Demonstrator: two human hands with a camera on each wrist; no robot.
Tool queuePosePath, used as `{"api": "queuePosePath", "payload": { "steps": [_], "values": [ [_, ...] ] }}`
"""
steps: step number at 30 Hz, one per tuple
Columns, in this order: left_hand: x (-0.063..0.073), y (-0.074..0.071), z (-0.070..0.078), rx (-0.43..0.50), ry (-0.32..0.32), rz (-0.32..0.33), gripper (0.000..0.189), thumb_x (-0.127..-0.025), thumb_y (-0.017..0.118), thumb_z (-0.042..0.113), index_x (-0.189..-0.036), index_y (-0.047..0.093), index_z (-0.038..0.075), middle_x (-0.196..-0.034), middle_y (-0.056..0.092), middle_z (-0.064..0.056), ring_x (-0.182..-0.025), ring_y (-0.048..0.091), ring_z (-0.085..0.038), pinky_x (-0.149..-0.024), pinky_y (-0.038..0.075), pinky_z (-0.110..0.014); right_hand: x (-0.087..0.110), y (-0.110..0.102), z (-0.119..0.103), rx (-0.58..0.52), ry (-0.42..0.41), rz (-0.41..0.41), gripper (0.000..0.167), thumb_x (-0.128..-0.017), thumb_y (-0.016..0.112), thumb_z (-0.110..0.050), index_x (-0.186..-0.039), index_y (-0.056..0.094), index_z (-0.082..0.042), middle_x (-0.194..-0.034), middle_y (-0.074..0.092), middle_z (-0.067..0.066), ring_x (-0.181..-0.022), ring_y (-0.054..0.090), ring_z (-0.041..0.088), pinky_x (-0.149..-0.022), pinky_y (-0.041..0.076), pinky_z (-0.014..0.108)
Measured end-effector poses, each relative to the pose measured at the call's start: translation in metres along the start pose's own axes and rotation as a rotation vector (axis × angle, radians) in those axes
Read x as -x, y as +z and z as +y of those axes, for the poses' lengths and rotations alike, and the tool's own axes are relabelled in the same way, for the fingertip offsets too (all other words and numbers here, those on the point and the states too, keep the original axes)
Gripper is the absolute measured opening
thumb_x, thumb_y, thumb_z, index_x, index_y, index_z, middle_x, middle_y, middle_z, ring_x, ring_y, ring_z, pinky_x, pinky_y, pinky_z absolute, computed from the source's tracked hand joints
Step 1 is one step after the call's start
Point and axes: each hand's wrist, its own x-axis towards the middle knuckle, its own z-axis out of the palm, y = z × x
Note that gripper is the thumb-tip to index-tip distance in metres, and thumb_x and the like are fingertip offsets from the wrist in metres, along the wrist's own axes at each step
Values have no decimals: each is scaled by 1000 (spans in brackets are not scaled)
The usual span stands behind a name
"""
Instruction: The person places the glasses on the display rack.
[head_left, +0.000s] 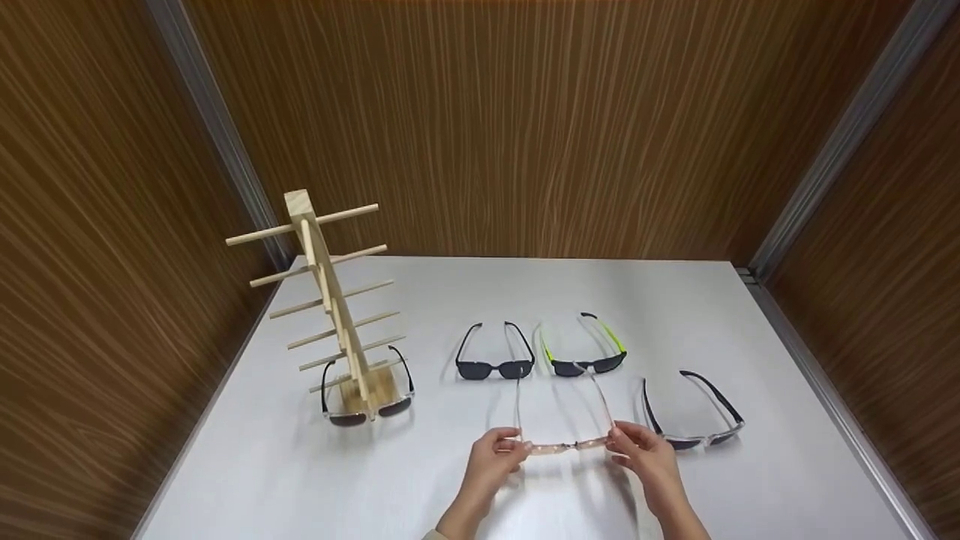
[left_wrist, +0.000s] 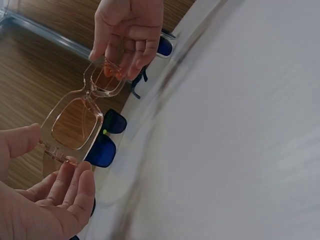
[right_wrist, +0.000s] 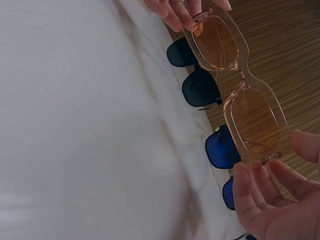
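Both hands hold a pair of glasses [right_wrist: 281, 117] with a clear, pinkish frame and orange-tinted lenses, its temples unfolded and pointing away from me. My left hand [head_left: 491, 463] pinches the left end of the front at the hinge. At the other end, my right hand [head_left: 651, 459] grips the right hinge corner between thumb and fingers. In the head view the glasses are over the near middle of the white table [head_left: 420, 487]. Close beside the right hand lie sunglasses with a clear front and black temples [head_left: 720, 397].
A wooden display stand [head_left: 330, 285] with several pairs of pegs rises at left; clear-framed sunglasses [head_left: 405, 405] hang low on it. Black sunglasses [head_left: 495, 369] and sunglasses with neon-yellow temples [head_left: 589, 367] lie beyond the hands. Wood-grain panels [head_left: 480, 127] enclose the table.
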Motion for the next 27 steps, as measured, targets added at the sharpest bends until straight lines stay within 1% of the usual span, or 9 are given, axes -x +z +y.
{"api": "queuePosePath", "payload": {
  "steps": [4,8,12,15,22,27],
  "values": [
    [1,-6,3,9,8,11,41,-81,73,18,-113,59,-2,-90,62,-6,-77,63,-15,-69,53,-32,1,6,-3,-24,19,-11,43,-85,69,-16,-117,55,9,-96,66,11,-83,64,20,-73,53,33],
    [3,-11,6,28,18,29,42,-81,73,17,-115,58,-2,-91,62,-6,-77,62,-15,-68,53,-33,1,13,-4,-62,13,-25,40,-85,68,-12,-116,55,9,-99,66,15,-83,64,21,-73,53,35],
    [5,-18,10,50,29,39,43,-80,73,17,-116,57,-2,-92,62,-6,-78,62,-15,-69,52,-34,1,19,-6,-83,7,-37,38,-85,68,-12,-115,56,8,-101,65,18,-84,64,22,-74,53,36],
    [6,-24,12,58,44,46,43,-81,73,17,-116,57,-3,-92,62,-7,-78,62,-15,-69,52,-33,-1,24,-8,-78,6,-46,39,-85,68,-13,-116,56,8,-101,65,17,-85,63,22,-74,53,35],
    [7,-35,18,67,86,78,46,-81,73,20,-118,58,-2,-93,62,-6,-80,62,-15,-70,52,-33,-1,36,-17,-78,-21,-86,40,-85,69,-14,-116,55,7,-104,62,21,-87,63,23,-76,53,37],
    [7,-44,22,93,109,98,47,-82,72,21,-120,57,-2,-93,62,-6,-80,62,-15,-72,53,-34,-2,47,-23,-76,-34,-104,39,-85,69,-15,-115,56,6,-101,64,18,-87,63,23,-74,53,35]
  ]
}}
